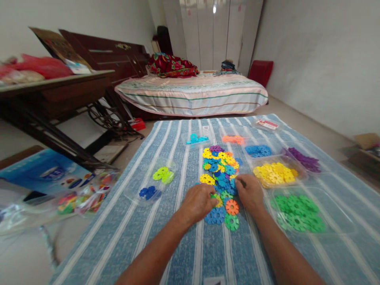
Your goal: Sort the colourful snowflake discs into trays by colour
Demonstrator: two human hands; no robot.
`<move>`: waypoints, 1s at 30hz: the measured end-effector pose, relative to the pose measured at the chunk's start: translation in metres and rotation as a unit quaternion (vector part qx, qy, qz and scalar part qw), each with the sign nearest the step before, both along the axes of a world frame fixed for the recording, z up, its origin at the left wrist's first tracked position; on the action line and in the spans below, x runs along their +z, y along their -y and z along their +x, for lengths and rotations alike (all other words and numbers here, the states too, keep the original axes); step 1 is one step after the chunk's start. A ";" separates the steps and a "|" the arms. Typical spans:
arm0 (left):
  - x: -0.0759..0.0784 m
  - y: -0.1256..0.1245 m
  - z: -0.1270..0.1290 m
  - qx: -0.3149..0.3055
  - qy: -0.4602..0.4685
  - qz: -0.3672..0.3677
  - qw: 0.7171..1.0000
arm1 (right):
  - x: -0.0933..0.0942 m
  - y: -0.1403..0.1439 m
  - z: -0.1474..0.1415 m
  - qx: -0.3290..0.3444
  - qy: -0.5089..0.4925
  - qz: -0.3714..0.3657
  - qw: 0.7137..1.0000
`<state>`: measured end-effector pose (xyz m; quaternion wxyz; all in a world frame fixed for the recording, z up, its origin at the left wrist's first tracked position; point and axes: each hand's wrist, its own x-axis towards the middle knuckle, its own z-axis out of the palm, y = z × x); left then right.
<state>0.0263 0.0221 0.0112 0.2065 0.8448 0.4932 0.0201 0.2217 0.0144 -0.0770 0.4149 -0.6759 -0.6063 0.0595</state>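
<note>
Left grip (197,202) and right grip (251,194), closure unclear, flank flat, notched plastic discs (232,206) on striped cloth (213,253).

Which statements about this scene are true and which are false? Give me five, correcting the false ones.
1. The left hand and right hand are both at the mixed pile of discs. True.
2. The container left of the pile holds yellow discs. False: it holds lime-green discs and dark-blue discs.
3. Green discs lie to the right of the right hand. True.
4. The tablecloth is plain red. False: it is blue with white stripes.
5. A bed stands beyond the tablecloth. True.
</note>
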 end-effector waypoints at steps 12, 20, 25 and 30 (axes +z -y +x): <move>-0.017 0.012 0.009 0.006 0.053 0.010 0.999 | 0.001 0.002 0.000 0.002 -0.004 0.007 1.000; -0.008 -0.013 -0.036 0.135 0.231 -0.103 0.958 | 0.000 0.002 0.001 -0.002 -0.001 0.001 1.000; -0.015 -0.013 -0.045 0.145 0.208 -0.120 0.960 | -0.002 0.002 0.001 0.002 0.000 0.002 1.000; -0.021 -0.009 -0.042 0.137 0.169 -0.097 0.971 | -0.001 0.002 0.000 -0.002 -0.008 -0.004 1.000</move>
